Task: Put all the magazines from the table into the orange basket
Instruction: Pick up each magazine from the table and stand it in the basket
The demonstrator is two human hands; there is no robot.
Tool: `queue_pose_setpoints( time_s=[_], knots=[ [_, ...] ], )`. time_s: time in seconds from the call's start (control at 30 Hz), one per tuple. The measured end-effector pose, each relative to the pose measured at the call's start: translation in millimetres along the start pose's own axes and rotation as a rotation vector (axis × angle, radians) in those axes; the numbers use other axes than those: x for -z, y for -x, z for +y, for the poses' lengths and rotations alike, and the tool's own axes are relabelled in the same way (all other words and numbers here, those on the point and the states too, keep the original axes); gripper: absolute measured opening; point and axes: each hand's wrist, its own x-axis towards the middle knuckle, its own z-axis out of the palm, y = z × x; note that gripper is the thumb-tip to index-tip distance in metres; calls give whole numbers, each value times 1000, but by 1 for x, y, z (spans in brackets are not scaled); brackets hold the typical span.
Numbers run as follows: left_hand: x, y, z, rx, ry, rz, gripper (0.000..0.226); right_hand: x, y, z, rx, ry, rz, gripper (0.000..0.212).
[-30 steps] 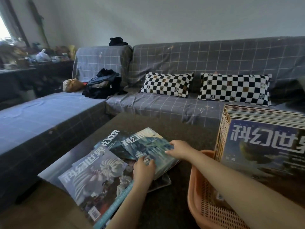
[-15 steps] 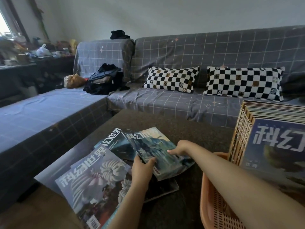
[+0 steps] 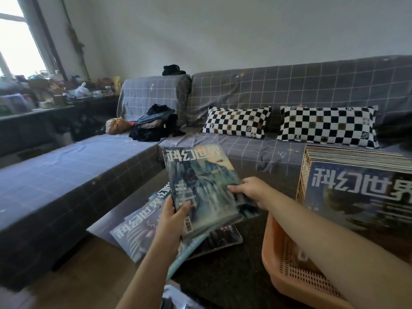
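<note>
A blue-green magazine point(image 3: 200, 181) is lifted off the dark table point(image 3: 225, 277), tilted up toward me. My left hand point(image 3: 170, 217) grips its near left edge and my right hand point(image 3: 249, 189) grips its right edge. Under it, several more magazines point(image 3: 138, 228) lie fanned out on the table's left part. The orange basket point(image 3: 287, 270) stands at the right, holding a tall stack of magazines point(image 3: 356, 188) on edge; my right forearm crosses in front of it.
A grey checked sofa point(image 3: 256, 150) wraps around the table at the back and left. Two black-and-white checkered pillows point(image 3: 236, 121) and a pile of dark clothes point(image 3: 156, 123) lie on it. A cluttered sideboard point(image 3: 44, 103) stands by the window.
The blue-green magazine was lying on the pile under both hands. Both hands have now gripped it and raised it off the pile, tilting it upward.
</note>
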Motion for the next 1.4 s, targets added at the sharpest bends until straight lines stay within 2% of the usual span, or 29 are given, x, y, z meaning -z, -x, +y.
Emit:
queue_pose_setpoints(
  time_s=[0.07,0.27,0.5,0.67,0.83,1.0,1.17,1.3,1.4],
  knots=[
    [2,15,14,1,36,-43,21,6,25,-3,43,-83,-13,21],
    [-5,63,45,-10,103,-238,23,39,102,10,127,-204,30,32],
    [-48,99,53,63,205,-473,32,93,165,56,215,-426,163,13],
    [-97,104,39,86,90,-545,16,138,196,86,211,-457,261,17],
    [-148,100,19,-106,-257,-510,16,172,210,109,226,-185,496,27],
    [-184,93,-6,-154,-491,-353,15,185,200,140,180,187,677,20],
    [-196,92,-23,-213,-647,-304,21,182,187,164,164,327,763,18],
    [-197,89,-31,-212,-712,-267,21,178,178,174,171,439,821,40],
    [-197,90,-34,-228,-735,-284,23,175,175,179,166,492,872,49]
  ],
)
